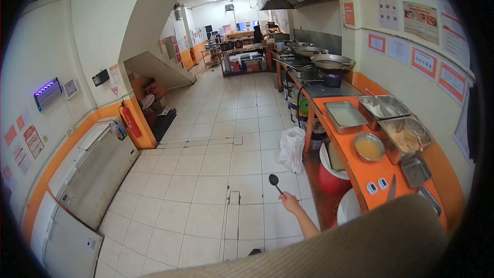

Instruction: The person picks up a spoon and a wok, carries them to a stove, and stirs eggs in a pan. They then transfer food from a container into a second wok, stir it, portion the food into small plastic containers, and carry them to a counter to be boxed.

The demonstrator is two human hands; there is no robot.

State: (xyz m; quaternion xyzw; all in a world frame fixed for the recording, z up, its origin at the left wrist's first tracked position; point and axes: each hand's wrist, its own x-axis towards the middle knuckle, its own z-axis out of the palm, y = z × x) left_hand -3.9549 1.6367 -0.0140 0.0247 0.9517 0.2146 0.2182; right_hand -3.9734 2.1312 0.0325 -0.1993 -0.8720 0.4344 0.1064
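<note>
My right hand (pixel 291 203) reaches in from the lower right, fingers closed round the handle of a black spoon (pixel 274 179). The spoon's bowl points up and to the left, over the tiled floor (pixel 206 190). To the right of the hand stands an orange counter (pixel 343 146). A wide beige ribbed surface (pixel 329 247) fills the bottom of the view and hides part of my forearm. My left hand is out of view.
Metal trays (pixel 346 115), a bowl of yellowish liquid (pixel 369 147), two small timers (pixel 377 186) and a knife (pixel 392 189) lie on the counter. Beside it are a white plastic bag (pixel 292 149) and a red bucket (pixel 332 177). Chest freezers (pixel 98 175) line the left wall. A person (pixel 258 34) stands far back.
</note>
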